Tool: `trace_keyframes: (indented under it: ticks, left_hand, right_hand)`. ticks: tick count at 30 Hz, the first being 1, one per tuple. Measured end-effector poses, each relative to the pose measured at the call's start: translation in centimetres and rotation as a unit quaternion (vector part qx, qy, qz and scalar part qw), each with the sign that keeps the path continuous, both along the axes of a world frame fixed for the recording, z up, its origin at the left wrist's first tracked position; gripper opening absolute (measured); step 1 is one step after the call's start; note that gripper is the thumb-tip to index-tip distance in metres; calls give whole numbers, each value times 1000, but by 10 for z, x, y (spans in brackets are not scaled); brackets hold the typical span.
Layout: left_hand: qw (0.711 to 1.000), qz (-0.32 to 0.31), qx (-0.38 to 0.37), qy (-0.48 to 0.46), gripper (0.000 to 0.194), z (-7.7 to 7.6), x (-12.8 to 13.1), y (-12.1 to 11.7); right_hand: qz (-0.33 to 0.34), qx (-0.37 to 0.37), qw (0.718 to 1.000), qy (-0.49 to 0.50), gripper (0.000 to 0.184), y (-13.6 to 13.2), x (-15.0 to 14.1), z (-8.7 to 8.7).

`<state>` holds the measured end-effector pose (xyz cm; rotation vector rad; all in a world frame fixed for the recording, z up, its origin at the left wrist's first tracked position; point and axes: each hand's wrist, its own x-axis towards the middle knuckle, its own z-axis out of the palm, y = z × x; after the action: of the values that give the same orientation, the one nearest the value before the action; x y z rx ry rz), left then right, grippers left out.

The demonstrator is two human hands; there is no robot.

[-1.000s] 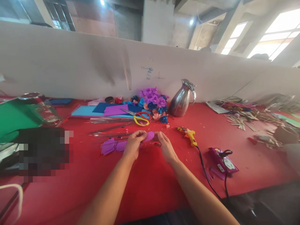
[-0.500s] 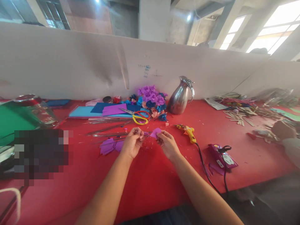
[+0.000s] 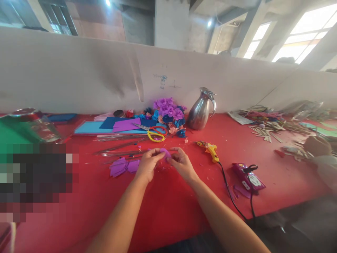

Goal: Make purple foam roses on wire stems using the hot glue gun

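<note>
A small purple paper petal (image 3: 165, 153) is pinched between both hands over the red table (image 3: 168, 211). My left hand (image 3: 147, 163) grips its left side with thumb and fingers. On the other side, my right hand (image 3: 182, 163) holds it, fingertips curled round its edge. Cut purple paper pieces (image 3: 118, 167) lie just left of my left hand. Behind the hands, thin wires (image 3: 118, 152) are spread across the table. Red and yellow handled scissors (image 3: 155, 134) rest on purple and blue paper sheets (image 3: 126, 124).
A bunch of paper flowers (image 3: 170, 110) lies by the wall beside a steel jug (image 3: 200, 110). To the right are a yellow glue gun (image 3: 211, 151), its black cord and a purple power box (image 3: 249, 176). Wooden sticks (image 3: 267, 133) are piled at the back right.
My hands have come together. The purple petal, earlier in my right hand alone, is now held between both hands. The camera view has shifted slightly.
</note>
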<state>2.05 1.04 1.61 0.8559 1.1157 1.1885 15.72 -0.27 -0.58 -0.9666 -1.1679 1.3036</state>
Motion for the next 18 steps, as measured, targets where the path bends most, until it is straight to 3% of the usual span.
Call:
trace_keyframes:
  ticks: [3, 9, 13, 15, 18]
  left_hand:
    - [1000, 9, -18, 0, 32, 4, -4, 2]
    - [995, -56, -15, 76, 32, 4, -9, 4]
    - [995, -58, -17, 75, 37, 3, -9, 5]
    - [996, -45, -17, 69, 36, 3, -9, 5]
    - [995, -38, -22, 88, 30, 0, -8, 6]
  right_hand:
    - [-2, -5, 1000, -15, 34, 2, 2, 0]
    - [-15, -13, 999, -34, 33, 6, 12, 1]
    - [-19, -25, 998, -62, 30, 10, 16, 0]
    - [-64, -11, 990, -122, 28, 14, 27, 0]
    - [-192, 9, 952, -239, 24, 22, 68, 0]
